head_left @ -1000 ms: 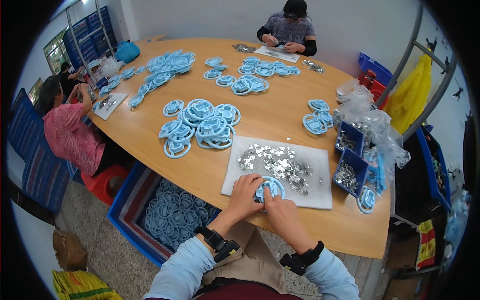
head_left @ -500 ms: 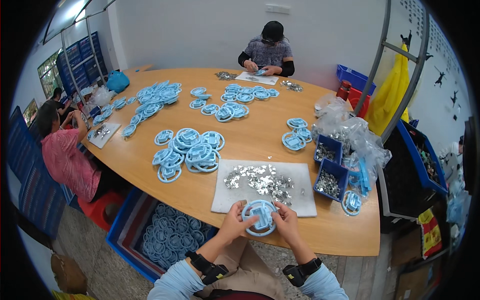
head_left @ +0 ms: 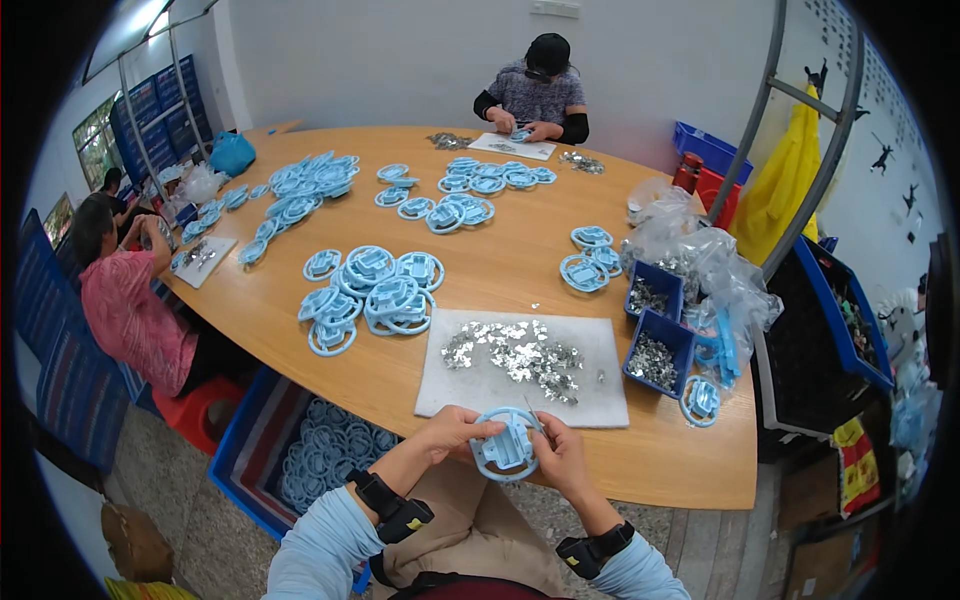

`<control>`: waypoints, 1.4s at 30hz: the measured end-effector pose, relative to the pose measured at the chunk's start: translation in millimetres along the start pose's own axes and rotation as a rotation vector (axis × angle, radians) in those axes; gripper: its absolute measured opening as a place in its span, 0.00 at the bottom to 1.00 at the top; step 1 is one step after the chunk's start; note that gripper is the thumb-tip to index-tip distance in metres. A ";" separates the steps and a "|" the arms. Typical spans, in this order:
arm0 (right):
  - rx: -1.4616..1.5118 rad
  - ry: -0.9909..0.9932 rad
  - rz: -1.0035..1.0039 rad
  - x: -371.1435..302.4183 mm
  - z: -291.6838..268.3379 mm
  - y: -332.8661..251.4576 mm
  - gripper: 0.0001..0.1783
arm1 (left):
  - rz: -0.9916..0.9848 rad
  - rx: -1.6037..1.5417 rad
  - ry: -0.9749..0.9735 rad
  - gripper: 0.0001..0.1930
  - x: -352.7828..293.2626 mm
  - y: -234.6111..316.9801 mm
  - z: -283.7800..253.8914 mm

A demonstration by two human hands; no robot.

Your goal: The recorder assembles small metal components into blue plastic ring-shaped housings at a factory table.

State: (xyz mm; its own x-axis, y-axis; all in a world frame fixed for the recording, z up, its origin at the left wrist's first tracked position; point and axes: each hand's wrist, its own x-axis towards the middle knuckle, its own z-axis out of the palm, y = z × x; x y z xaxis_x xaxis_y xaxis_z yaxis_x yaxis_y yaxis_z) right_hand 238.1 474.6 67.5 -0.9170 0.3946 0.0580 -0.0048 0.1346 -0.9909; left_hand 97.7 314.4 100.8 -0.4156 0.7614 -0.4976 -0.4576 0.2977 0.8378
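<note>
My left hand (head_left: 450,432) grips a light-blue plastic wheel (head_left: 507,450), a ring with a blocky centre, thumb over its upper left rim. My right hand (head_left: 563,458) closes at the wheel's right rim, with a thin pointed metal tool (head_left: 530,406) sticking up from its fingers. The tool's exact kind is too fine to make out. Both hands are at the table's front edge, just before a white pad (head_left: 600,395). Small shiny metal pieces (head_left: 530,360) lie scattered over that pad.
Piles of light-blue wheels (head_left: 370,290) stand left of the pad. Two blue bins (head_left: 662,352) of metal pieces, one behind the other, and plastic bags (head_left: 735,275) sit at the right. A blue crate (head_left: 240,480) of wheels is below left. Co-workers sit across (head_left: 535,100) and at left (head_left: 135,310).
Both hands and the wheel have shifted slightly left in the picture. My left thumb has moved from the wheel's centre toward its upper left rim. The view has also shifted a little.
</note>
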 end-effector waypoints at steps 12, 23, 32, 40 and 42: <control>-0.928 0.271 -0.156 91.8 -77.0 -21.0 0.08 | 0.386 0.608 0.279 0.18 27.4 22.5 -22.8; -1.114 0.097 -0.213 131.0 -84.6 -11.3 0.06 | 0.852 0.765 0.647 0.13 -1.7 -1.3 -13.3; -1.017 0.113 -0.234 124.6 -92.5 -18.8 0.06 | 0.869 0.686 0.552 0.11 -1.3 13.9 16.4; -1.144 0.107 -0.165 126.9 -98.3 -13.4 0.07 | 0.766 0.692 0.528 0.12 -7.8 0.1 12.5; -1.134 0.088 -0.141 128.0 -95.8 -12.6 0.07 | 0.742 0.679 0.527 0.11 -10.6 -2.7 12.8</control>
State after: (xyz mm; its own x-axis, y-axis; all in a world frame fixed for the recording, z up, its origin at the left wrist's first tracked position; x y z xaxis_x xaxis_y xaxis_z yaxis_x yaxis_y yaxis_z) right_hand 159.0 610.5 99.0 -0.9054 0.3675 0.2127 0.2981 0.9068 -0.2980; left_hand 113.3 312.9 106.8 -0.7590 0.5906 0.2741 0.4936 0.2473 0.8338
